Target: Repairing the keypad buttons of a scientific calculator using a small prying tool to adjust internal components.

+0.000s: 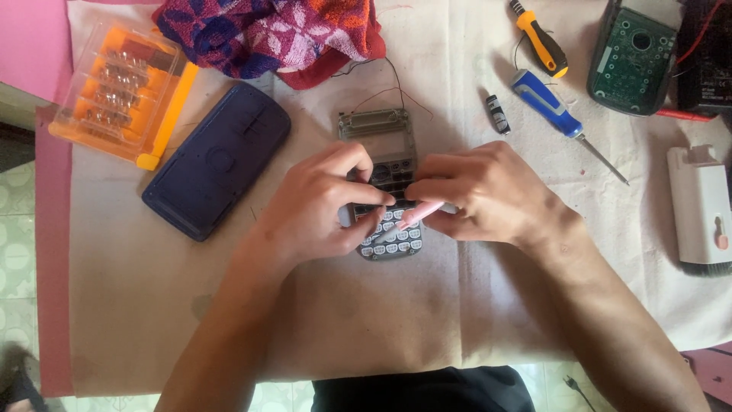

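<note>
Hands meet over the calculator [389, 191] at mid-cloth [396, 320]: left hand [320, 202] curls its fingers onto the keypad, right hand [484, 191] pinches a pink tool [419, 214], apparently a pick. Bare cloth lies below; blue cover [217, 160] sits near left.

Left hand [324, 206], right hand [476, 194] pinched together

Both hands cover the middle of the grey calculator [385, 183], so its keys there are hidden. The pink tool's [421, 212] rear end vanishes inside the right hand [488, 191]. At two o'clock, the green circuit board [631, 61] (top cut off) runs past the edge.
</note>
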